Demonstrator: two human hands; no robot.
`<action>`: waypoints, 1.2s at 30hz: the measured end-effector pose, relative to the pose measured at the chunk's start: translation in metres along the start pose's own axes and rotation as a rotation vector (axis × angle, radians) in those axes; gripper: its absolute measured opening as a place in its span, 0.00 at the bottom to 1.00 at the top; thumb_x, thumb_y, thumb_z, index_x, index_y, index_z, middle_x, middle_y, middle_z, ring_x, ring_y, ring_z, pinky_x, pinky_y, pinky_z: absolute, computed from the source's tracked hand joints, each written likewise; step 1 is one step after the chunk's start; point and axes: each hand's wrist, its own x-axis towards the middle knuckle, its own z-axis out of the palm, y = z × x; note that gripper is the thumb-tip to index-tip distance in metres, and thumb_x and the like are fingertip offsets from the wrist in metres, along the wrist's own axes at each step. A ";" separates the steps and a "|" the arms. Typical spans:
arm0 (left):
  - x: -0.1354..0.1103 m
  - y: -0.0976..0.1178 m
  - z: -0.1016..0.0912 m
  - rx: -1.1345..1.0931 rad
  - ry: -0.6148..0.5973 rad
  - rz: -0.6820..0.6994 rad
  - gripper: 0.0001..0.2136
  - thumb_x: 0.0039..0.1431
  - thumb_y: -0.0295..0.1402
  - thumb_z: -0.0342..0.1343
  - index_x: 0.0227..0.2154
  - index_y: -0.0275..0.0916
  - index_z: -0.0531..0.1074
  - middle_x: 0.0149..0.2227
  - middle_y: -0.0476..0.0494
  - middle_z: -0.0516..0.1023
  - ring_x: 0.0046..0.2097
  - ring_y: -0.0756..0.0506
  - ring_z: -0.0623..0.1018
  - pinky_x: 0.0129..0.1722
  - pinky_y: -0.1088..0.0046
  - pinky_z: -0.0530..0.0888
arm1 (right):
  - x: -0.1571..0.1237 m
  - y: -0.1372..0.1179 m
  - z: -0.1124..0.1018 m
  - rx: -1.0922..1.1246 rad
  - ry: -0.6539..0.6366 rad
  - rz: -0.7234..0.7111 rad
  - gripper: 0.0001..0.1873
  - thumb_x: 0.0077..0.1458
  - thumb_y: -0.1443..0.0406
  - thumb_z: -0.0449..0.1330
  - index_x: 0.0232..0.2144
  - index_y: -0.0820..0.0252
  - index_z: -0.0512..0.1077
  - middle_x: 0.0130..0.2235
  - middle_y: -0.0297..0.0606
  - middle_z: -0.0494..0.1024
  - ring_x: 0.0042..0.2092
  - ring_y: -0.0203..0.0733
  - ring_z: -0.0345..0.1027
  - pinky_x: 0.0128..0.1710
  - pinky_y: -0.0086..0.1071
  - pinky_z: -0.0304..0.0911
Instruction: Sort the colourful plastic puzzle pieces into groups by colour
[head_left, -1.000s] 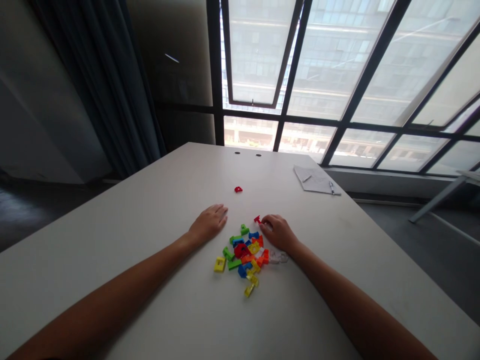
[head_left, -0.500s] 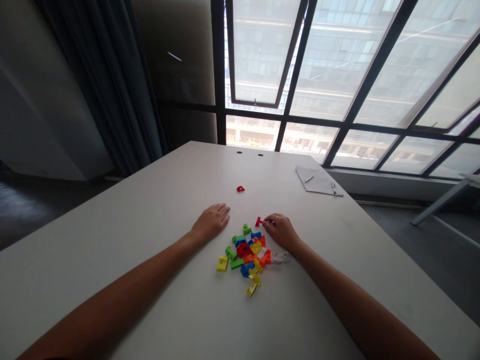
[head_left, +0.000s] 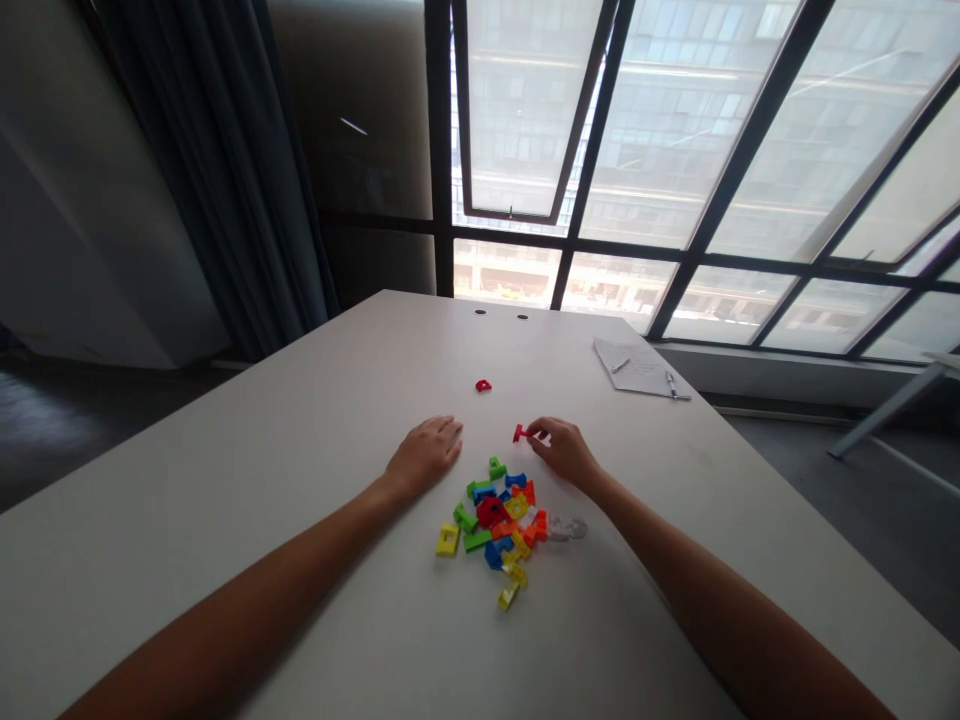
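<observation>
Between the thumb and fingers of my right hand [head_left: 561,447] is a small red T-shaped plastic piece [head_left: 518,433], pinched by its stem just beyond the pile. My left hand [head_left: 427,455] rests palm down on the table, fingers stretched out, holding nothing. Near both hands lies a loose pile of plastic building pieces: a green piece [head_left: 496,468], a blue piece [head_left: 515,481], a dark red piece [head_left: 491,513], a yellow piece [head_left: 448,540], orange ones and clear pieces [head_left: 568,528]. Several overlap, so some shapes are partly hidden. Farther off sits a single red piece [head_left: 483,385].
The white table [head_left: 337,590] stretches toward the windows. On its far right lies a sheet of paper [head_left: 637,368] with a pen [head_left: 671,384] and another small light item. Two dark round holes are near the far edge. A dark curtain [head_left: 225,180] hangs at left.
My right hand has lifted slightly and moved away from the pile with the red T-shaped piece. My left hand stays flat. The whole view has shifted a little.
</observation>
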 end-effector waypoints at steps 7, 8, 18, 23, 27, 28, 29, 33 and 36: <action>0.000 0.006 -0.007 0.004 -0.004 -0.018 0.18 0.68 0.36 0.49 0.57 0.39 0.72 0.61 0.38 0.72 0.62 0.39 0.70 0.64 0.58 0.67 | 0.074 0.006 0.014 -0.192 -0.006 0.108 0.04 0.60 0.66 0.63 0.36 0.58 0.78 0.39 0.38 0.83 0.39 0.40 0.75 0.42 0.31 0.65; 0.000 0.007 -0.007 0.007 -0.003 -0.021 0.18 0.68 0.36 0.50 0.57 0.40 0.72 0.61 0.38 0.72 0.62 0.39 0.70 0.63 0.58 0.67 | 0.082 0.007 0.019 -0.201 -0.006 0.121 0.04 0.60 0.66 0.63 0.36 0.59 0.78 0.39 0.39 0.83 0.39 0.41 0.75 0.42 0.31 0.65; 0.000 0.008 -0.010 0.017 0.038 -0.026 0.16 0.66 0.36 0.52 0.54 0.43 0.74 0.59 0.40 0.74 0.59 0.39 0.72 0.58 0.59 0.71 | 0.112 0.013 0.067 -0.251 -0.071 0.199 0.08 0.62 0.63 0.60 0.40 0.57 0.78 0.43 0.40 0.82 0.44 0.43 0.74 0.44 0.31 0.63; -0.001 0.008 -0.010 0.010 0.049 -0.018 0.15 0.66 0.36 0.52 0.53 0.43 0.74 0.58 0.40 0.75 0.59 0.39 0.72 0.57 0.58 0.71 | 0.118 0.015 0.066 -0.286 -0.130 0.185 0.10 0.61 0.64 0.60 0.44 0.57 0.77 0.45 0.42 0.82 0.45 0.43 0.74 0.45 0.31 0.63; -0.001 0.009 -0.009 0.010 0.043 -0.025 0.15 0.66 0.36 0.52 0.53 0.43 0.74 0.58 0.40 0.75 0.59 0.39 0.72 0.57 0.58 0.71 | 0.118 0.013 0.064 -0.303 -0.153 0.162 0.12 0.62 0.64 0.58 0.47 0.56 0.77 0.47 0.41 0.81 0.47 0.43 0.73 0.46 0.31 0.63; -0.001 0.009 -0.009 0.010 0.043 -0.025 0.15 0.66 0.36 0.52 0.53 0.43 0.74 0.58 0.40 0.75 0.59 0.39 0.72 0.57 0.58 0.71 | 0.117 0.012 0.064 -0.306 -0.156 0.157 0.13 0.63 0.63 0.58 0.47 0.56 0.76 0.47 0.42 0.81 0.46 0.43 0.73 0.46 0.31 0.63; -0.001 0.008 -0.009 0.010 0.043 -0.025 0.15 0.66 0.36 0.52 0.53 0.43 0.74 0.58 0.40 0.75 0.59 0.39 0.72 0.57 0.58 0.71 | 0.116 0.011 0.063 -0.309 -0.159 0.151 0.13 0.63 0.63 0.58 0.47 0.56 0.77 0.47 0.42 0.81 0.46 0.44 0.73 0.46 0.31 0.63; -0.001 0.008 -0.010 0.005 0.049 -0.022 0.15 0.66 0.36 0.52 0.53 0.44 0.74 0.58 0.40 0.75 0.59 0.39 0.72 0.57 0.59 0.71 | 0.112 0.004 0.059 -0.305 -0.158 0.123 0.16 0.63 0.64 0.58 0.52 0.57 0.75 0.49 0.44 0.80 0.47 0.45 0.73 0.46 0.33 0.64; -0.001 0.008 -0.011 0.002 0.044 -0.025 0.15 0.67 0.37 0.51 0.53 0.44 0.74 0.58 0.40 0.74 0.59 0.40 0.72 0.57 0.59 0.72 | 0.107 -0.001 0.052 -0.282 -0.152 0.103 0.20 0.62 0.66 0.58 0.56 0.57 0.71 0.49 0.44 0.80 0.46 0.44 0.74 0.45 0.32 0.64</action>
